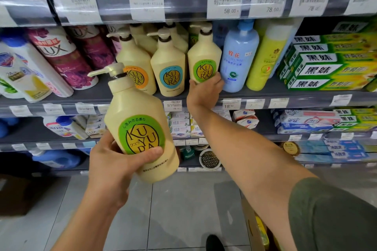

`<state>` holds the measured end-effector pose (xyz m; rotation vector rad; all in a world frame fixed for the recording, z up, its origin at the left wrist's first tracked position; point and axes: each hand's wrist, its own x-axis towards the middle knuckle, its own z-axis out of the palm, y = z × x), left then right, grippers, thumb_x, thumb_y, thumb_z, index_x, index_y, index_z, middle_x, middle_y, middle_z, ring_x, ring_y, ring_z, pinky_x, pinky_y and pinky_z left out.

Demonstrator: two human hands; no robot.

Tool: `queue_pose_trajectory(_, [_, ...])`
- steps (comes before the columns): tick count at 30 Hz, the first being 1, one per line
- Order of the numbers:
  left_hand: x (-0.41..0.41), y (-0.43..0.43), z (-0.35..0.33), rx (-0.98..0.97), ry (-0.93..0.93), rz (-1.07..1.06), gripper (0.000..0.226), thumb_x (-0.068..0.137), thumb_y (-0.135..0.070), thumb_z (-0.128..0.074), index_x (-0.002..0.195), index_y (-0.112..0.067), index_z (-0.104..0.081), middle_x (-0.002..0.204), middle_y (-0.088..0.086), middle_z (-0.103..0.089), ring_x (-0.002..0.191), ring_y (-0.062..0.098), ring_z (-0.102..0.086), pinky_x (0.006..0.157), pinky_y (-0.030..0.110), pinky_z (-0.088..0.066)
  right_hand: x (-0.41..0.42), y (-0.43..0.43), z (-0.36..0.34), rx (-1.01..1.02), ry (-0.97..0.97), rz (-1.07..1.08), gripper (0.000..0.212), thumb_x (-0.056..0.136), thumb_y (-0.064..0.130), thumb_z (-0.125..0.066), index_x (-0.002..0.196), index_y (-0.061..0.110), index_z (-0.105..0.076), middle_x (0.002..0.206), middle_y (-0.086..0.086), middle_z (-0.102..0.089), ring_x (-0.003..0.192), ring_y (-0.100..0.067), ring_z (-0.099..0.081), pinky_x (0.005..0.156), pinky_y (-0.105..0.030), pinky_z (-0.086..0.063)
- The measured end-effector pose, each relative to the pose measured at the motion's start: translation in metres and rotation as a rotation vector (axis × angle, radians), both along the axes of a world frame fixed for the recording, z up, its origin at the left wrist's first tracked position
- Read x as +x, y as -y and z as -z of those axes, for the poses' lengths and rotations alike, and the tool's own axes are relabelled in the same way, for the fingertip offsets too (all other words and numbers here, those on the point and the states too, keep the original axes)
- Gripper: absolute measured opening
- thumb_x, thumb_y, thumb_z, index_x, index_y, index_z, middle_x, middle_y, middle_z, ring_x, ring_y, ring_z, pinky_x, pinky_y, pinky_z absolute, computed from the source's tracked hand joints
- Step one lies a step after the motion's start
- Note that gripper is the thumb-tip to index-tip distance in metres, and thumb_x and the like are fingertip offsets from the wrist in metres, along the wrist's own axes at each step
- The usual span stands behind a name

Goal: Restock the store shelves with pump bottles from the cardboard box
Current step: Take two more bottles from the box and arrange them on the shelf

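Note:
My left hand (114, 161) grips a cream pump bottle with a green label (138, 126), held tilted in front of the shelves. My right hand (204, 92) reaches up to the shelf (265, 96) and wraps around the base of another green-label pump bottle (205, 57) that stands there. Beside it stand a blue-label pump bottle (168, 67) and an orange-label pump bottle (135, 63), with more cream bottles behind them. The corner of the cardboard box (251, 228) shows on the floor at the lower right, under my right arm.
A pale blue bottle (237, 57) and a yellow bottle (263, 61) stand right of my right hand. Green toothpaste boxes (330, 61) fill the shelf's right end. Pink refill pouches (67, 57) lean at the left. Lower shelves hold soap boxes. Grey floor tiles (173, 210) lie below.

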<state>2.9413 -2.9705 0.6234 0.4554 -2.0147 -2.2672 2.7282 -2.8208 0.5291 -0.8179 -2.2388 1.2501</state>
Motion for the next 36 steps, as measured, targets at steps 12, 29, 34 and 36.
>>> queue_pose_trajectory(12, [-0.019,0.001,0.008,-0.031,-0.009,0.060,0.073,0.028,0.001,-0.090,0.095,-0.012,-0.065,0.087,0.007,-0.075,0.080,0.023,-0.073,0.062,0.026,-0.057,-0.032,-0.005,-0.006,0.012,0.065,0.009,0.074,0.069,0.036,-0.082,0.123,0.009,-0.040,0.125,-0.008,-0.047,0.112,-0.030,-0.053,0.075,-0.043,-0.050])
queue_pose_trajectory(29, [-0.066,-0.049,0.013,-0.006,0.029,0.052,0.067,0.034,-0.001,-0.086,0.095,-0.012,-0.062,0.081,0.003,-0.075,0.078,0.020,-0.072,0.065,0.035,-0.057,0.150,-0.055,-0.051,-0.309,-0.221,-0.552,0.042,0.084,0.021,-0.071,0.123,0.014,-0.057,0.109,0.001,-0.065,0.096,0.006,-0.061,0.079,-0.011,-0.049])
queue_pose_trajectory(34, [-0.100,-0.079,0.021,-0.042,-0.035,0.109,0.066,0.048,0.010,-0.087,0.105,-0.010,-0.060,0.091,0.009,-0.073,0.084,0.024,-0.072,0.065,0.034,-0.058,0.150,-0.056,-0.030,-0.023,-0.106,-0.727,0.090,0.069,0.021,-0.083,0.145,0.014,-0.034,0.138,-0.002,-0.045,0.123,-0.008,-0.045,0.094,-0.003,-0.035])
queue_pose_trajectory(36, [-0.118,-0.090,0.026,-0.054,-0.049,0.121,0.074,0.045,0.005,-0.089,0.112,-0.005,-0.058,0.097,0.014,-0.072,0.089,0.028,-0.071,0.069,0.039,-0.060,0.137,-0.052,-0.026,0.080,-0.122,-0.647,0.103,0.066,0.024,-0.086,0.148,0.011,-0.026,0.141,-0.006,-0.039,0.125,-0.010,-0.038,0.089,-0.002,-0.030])
